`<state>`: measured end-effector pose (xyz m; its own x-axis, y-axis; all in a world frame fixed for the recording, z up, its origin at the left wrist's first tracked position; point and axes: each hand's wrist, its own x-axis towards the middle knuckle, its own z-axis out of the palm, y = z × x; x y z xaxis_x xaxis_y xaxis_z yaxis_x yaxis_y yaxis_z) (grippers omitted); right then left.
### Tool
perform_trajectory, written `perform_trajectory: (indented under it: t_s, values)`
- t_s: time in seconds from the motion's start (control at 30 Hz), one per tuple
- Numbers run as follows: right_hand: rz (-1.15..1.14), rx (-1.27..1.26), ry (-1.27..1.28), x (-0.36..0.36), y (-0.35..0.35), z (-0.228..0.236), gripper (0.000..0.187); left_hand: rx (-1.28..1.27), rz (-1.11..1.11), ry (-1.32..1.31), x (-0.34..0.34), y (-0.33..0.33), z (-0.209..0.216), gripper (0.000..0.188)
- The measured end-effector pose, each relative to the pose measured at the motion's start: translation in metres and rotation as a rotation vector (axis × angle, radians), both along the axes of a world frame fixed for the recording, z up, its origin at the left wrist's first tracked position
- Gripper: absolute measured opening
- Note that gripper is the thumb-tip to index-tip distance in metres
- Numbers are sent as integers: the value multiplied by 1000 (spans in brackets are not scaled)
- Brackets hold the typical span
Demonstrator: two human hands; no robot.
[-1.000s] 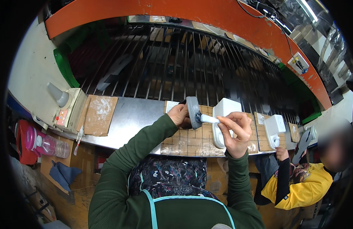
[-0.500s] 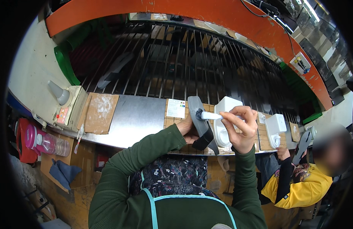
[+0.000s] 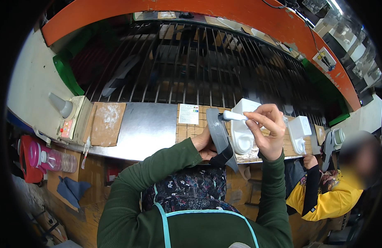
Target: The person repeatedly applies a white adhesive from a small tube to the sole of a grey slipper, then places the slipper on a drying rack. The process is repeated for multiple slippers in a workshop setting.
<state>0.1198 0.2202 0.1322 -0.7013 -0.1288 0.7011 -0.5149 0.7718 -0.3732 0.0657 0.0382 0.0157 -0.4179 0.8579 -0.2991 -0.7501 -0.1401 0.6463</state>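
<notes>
My left hand is closed around the side of a grey sandal sole with a black strap band near its lower end. The sole stands tilted, its flat face toward my right hand. Pinched in the fingers of my right hand is a brush with a white handle. Its dark bristles touch the upper part of the sole's face. Just behind and right of the sole stands a white plastic container with a round cup at its front. The left fingers are partly hidden behind the sole.
A rack of metal bars runs behind the metal worktop, with a grey sole on it. Left are a cardboard pad, a box with a grey cone and a pink bottle. A co-worker in yellow sits right.
The brush has moved slightly up and right across the sole's face. The sole is turned a little more upright, showing more of its face. The whole view has shifted slightly.
</notes>
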Motion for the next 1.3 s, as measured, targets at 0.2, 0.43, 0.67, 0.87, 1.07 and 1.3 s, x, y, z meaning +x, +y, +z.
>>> perform_trajectory:
  t_s: [0.2, 0.43, 0.67, 0.87, 1.07, 1.3]
  values:
    - [-4, 120, -1, 6, 3, 14, 23, -73, -4, 107, 1, -1, 8, 99]
    - [18, 172, 16, 11, 5, 20, 24, -124, -40, 95, -3, 0, 7, 99]
    - [14, 221, 37, 14, 7, 19, 25, 49, -27, -47, -1, -3, 5, 79]
    - [6, 232, 60, 14, 7, 11, 26, 20, -1, -135, 7, 0, 5, 76]
    - [-1, 247, 97, 13, 9, -1, 28, 45, -20, -127, 10, -1, 5, 76]
    - [-8, 251, 105, 12, 10, -15, 31, 76, -15, -242, 16, 4, 4, 78]
